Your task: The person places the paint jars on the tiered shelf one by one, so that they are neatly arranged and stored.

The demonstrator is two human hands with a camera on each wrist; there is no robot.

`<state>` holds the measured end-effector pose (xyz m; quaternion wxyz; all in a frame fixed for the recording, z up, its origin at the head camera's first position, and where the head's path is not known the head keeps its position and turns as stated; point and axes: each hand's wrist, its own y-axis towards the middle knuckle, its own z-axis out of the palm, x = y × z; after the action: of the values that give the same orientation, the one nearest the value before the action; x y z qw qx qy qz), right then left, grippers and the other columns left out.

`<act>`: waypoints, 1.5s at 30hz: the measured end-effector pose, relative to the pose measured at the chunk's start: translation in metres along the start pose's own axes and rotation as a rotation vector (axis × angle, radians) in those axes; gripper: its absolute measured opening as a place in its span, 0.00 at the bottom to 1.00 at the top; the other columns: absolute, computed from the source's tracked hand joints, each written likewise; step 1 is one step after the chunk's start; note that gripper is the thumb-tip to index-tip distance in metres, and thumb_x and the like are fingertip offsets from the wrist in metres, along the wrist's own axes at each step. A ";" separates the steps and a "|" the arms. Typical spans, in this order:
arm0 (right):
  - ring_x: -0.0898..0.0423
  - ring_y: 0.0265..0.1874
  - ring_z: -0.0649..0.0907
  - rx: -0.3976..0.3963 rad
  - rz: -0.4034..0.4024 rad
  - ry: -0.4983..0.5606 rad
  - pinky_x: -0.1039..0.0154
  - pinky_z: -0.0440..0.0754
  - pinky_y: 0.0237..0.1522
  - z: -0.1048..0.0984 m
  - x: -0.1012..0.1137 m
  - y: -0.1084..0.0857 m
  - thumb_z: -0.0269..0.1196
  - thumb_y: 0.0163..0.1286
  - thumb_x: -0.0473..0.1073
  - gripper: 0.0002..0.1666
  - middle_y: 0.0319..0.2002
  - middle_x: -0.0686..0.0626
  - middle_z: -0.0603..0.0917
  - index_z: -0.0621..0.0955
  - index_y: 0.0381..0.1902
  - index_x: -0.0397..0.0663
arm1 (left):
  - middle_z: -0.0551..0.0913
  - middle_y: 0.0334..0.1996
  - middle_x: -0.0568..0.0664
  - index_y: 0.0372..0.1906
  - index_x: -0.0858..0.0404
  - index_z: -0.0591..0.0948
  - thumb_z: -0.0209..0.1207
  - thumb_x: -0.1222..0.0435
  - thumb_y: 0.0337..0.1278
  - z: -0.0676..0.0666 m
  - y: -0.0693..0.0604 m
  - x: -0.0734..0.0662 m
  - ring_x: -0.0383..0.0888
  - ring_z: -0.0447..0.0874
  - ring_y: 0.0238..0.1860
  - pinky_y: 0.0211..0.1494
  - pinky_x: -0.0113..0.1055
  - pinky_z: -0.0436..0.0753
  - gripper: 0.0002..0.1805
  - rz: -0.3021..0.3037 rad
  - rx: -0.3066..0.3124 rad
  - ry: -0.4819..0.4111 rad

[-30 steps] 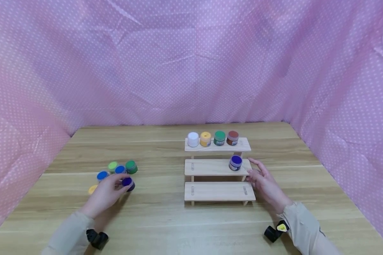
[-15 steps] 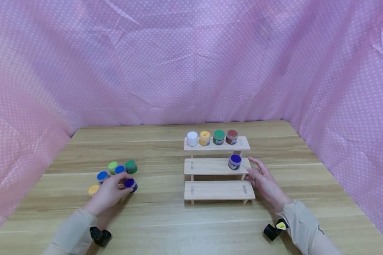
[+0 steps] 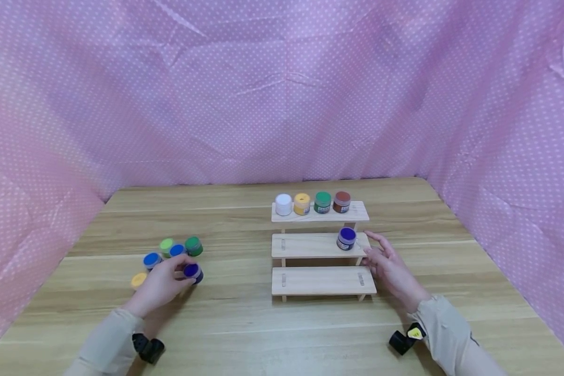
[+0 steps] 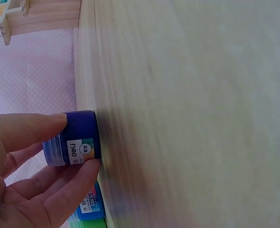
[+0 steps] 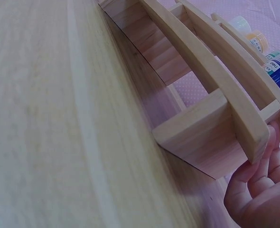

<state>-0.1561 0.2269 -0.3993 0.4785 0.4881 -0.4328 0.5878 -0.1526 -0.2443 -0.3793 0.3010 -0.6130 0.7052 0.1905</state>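
My left hand (image 3: 162, 284) pinches a dark blue paint jar (image 3: 194, 272) between thumb and fingers on the left of the table. In the left wrist view the labelled paint jar (image 4: 78, 140) lies between thumb and fingertips, its lower end close to or on the tabletop. On the right stands a three-tier wooden rack (image 3: 310, 282). My right hand (image 3: 395, 274) holds its right end; in the right wrist view the thumb and curled fingers (image 5: 239, 190) meet the end of a shelf board. Another dark blue paint jar (image 3: 346, 238) stands at the right of the middle shelf.
Beside my left hand are several paint jars: a yellow jar (image 3: 138, 280), blue jars (image 3: 152, 260), a light green jar (image 3: 166, 246) and a green jar (image 3: 194, 246). White (image 3: 283, 204), yellow (image 3: 302, 204), green (image 3: 322, 202) and brown (image 3: 342, 202) jars line the top shelf.
Over the first half second my left hand shifts slightly right with the dark blue paint jar, then stays nearly still. My right hand keeps its place at the rack.
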 end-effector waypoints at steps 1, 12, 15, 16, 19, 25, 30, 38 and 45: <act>0.65 0.30 0.79 0.001 -0.001 0.003 0.74 0.79 0.36 0.000 0.000 0.000 0.49 0.72 0.35 0.21 0.31 0.61 0.83 0.67 0.56 0.67 | 0.81 0.46 0.62 0.45 0.65 0.78 0.63 0.74 0.53 0.000 0.000 0.000 0.61 0.82 0.49 0.45 0.45 0.85 0.13 0.002 -0.002 -0.002; 0.65 0.31 0.78 -0.020 0.032 0.002 0.73 0.78 0.38 0.000 0.002 0.000 0.50 0.73 0.36 0.22 0.31 0.61 0.82 0.65 0.58 0.66 | 0.80 0.49 0.62 0.50 0.66 0.77 0.62 0.71 0.55 0.001 0.005 -0.007 0.58 0.82 0.49 0.47 0.44 0.85 0.17 0.032 -0.057 -0.001; 0.65 0.32 0.78 -0.012 0.031 0.005 0.73 0.79 0.38 0.000 0.002 -0.001 0.50 0.73 0.36 0.21 0.32 0.61 0.82 0.65 0.58 0.66 | 0.80 0.50 0.61 0.51 0.67 0.77 0.63 0.70 0.55 0.001 0.005 -0.009 0.56 0.82 0.49 0.46 0.43 0.85 0.18 0.040 -0.059 0.004; 0.65 0.32 0.79 -0.008 0.029 0.005 0.73 0.79 0.38 0.000 0.002 -0.001 0.49 0.73 0.36 0.21 0.32 0.61 0.83 0.66 0.57 0.66 | 0.79 0.50 0.61 0.52 0.67 0.77 0.63 0.70 0.55 0.001 0.005 -0.010 0.56 0.82 0.49 0.46 0.43 0.85 0.18 0.044 -0.056 -0.001; 0.65 0.31 0.79 0.000 0.023 0.005 0.73 0.79 0.37 -0.001 0.001 -0.001 0.49 0.73 0.36 0.21 0.33 0.61 0.83 0.66 0.58 0.66 | 0.78 0.51 0.61 0.52 0.67 0.77 0.62 0.70 0.56 0.001 0.005 -0.013 0.56 0.82 0.49 0.46 0.40 0.86 0.18 0.051 -0.042 -0.021; 0.65 0.31 0.79 -0.001 0.018 -0.001 0.73 0.79 0.37 -0.002 0.001 0.001 0.49 0.73 0.36 0.21 0.33 0.61 0.83 0.66 0.57 0.67 | 0.80 0.49 0.60 0.52 0.69 0.77 0.63 0.71 0.55 0.004 0.005 -0.022 0.55 0.81 0.50 0.45 0.36 0.86 0.19 0.114 -0.071 -0.028; 0.65 0.31 0.79 0.000 0.021 -0.013 0.73 0.79 0.37 -0.002 0.000 0.001 0.49 0.73 0.36 0.21 0.32 0.61 0.83 0.66 0.56 0.69 | 0.81 0.46 0.57 0.52 0.70 0.77 0.63 0.75 0.53 0.008 0.006 -0.029 0.54 0.81 0.49 0.45 0.35 0.85 0.19 0.180 -0.115 -0.050; 0.66 0.32 0.79 0.000 0.030 -0.004 0.73 0.80 0.39 -0.001 -0.002 -0.001 0.50 0.73 0.36 0.22 0.33 0.60 0.81 0.67 0.53 0.73 | 0.81 0.44 0.57 0.52 0.70 0.78 0.63 0.76 0.51 0.014 0.008 -0.039 0.53 0.81 0.49 0.45 0.35 0.85 0.20 0.257 -0.135 -0.104; 0.65 0.32 0.79 -0.006 0.039 -0.010 0.74 0.79 0.38 0.000 0.000 -0.001 0.50 0.73 0.37 0.21 0.32 0.61 0.82 0.66 0.58 0.66 | 0.81 0.48 0.56 0.54 0.68 0.78 0.63 0.73 0.53 0.017 0.010 -0.049 0.52 0.79 0.50 0.47 0.38 0.85 0.20 0.236 -0.145 -0.092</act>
<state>-0.1554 0.2274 -0.3991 0.4664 0.4810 -0.4464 0.5931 -0.1556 -0.1947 -0.3609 0.2633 -0.5366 0.7423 0.3030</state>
